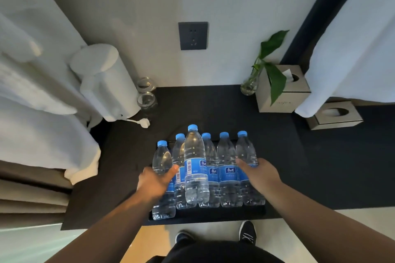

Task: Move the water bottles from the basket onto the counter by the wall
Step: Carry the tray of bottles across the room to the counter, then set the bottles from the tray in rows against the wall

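Note:
Several clear water bottles with blue caps and blue labels stand upright in a low black basket (pixel 205 216) at the front edge of the dark counter (pixel 213 109). One middle bottle (pixel 195 156) stands taller and nearer to me than the others. My left hand (pixel 155 182) wraps around the leftmost bottle (pixel 162 157), thumb across its front. My right hand (pixel 257 174) closes on the rightmost bottle (pixel 245 151) at its label. Both bottles still stand inside the basket.
A white kettle (pixel 104 83), two glasses (pixel 147 92) and a loose white plug (pixel 143 123) sit at the back left. A plant in a glass vase (pixel 249 86) and a tissue box (pixel 282 94) stand back right; another tissue box (pixel 333 115) lies further right. A socket (pixel 193 35) is on the wall.

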`<state>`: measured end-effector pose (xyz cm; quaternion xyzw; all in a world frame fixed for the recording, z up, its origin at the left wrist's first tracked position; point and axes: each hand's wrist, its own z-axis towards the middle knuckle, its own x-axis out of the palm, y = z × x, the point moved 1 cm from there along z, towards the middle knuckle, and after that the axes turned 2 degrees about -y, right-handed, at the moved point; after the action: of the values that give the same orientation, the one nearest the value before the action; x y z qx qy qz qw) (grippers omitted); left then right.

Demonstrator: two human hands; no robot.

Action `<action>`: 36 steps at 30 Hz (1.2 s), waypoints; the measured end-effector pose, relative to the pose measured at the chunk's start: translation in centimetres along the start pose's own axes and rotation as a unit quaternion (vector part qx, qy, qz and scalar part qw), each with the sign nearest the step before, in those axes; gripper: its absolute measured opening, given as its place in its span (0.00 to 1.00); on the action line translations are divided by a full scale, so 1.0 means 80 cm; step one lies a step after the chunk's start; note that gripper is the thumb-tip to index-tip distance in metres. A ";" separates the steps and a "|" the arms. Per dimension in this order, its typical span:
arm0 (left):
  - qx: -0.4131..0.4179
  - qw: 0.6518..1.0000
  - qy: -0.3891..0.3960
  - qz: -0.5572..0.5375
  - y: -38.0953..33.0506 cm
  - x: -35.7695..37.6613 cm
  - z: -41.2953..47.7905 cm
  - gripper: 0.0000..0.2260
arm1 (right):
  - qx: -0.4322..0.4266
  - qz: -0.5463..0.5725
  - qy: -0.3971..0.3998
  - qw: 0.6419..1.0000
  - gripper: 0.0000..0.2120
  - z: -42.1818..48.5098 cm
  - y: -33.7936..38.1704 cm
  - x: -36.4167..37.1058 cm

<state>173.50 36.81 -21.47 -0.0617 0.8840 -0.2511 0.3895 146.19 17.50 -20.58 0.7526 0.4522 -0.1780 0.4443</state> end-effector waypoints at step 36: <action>0.095 0.987 -0.079 0.104 -0.019 -0.017 -0.019 0.25 | -0.172 -0.106 -0.125 0.971 0.30 -0.023 0.084 0.038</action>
<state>173.24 36.53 -18.94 0.0483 0.8244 -0.2860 0.4860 153.16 19.34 -18.22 0.5844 0.4939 -0.2366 0.5987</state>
